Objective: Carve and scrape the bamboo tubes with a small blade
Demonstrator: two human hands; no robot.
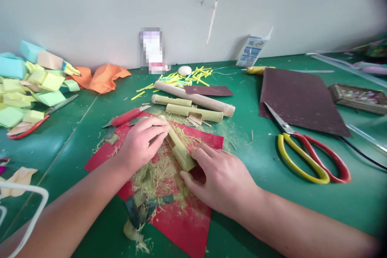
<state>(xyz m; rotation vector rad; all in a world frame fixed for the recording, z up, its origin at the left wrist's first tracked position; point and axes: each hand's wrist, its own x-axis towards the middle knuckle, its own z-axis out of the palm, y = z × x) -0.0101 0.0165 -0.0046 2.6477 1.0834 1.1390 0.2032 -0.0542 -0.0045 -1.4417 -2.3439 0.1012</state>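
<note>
A pale green bamboo tube with a cut notch lies slanted over a red sheet strewn with shavings. My left hand holds its upper end, fingers closed round it. At its lower, open end, my right hand grips the tube between thumb and fingers. Two similar bamboo pieces and a longer pale wooden rod lie just beyond. A red-handled knife rests by the sheet's upper left edge, near my left hand.
Scissors and dark sandpaper lie right. Folded paper pieces and orange cloth are left. Yellow sticks, a phone and a carton stand or lie toward the grey wall.
</note>
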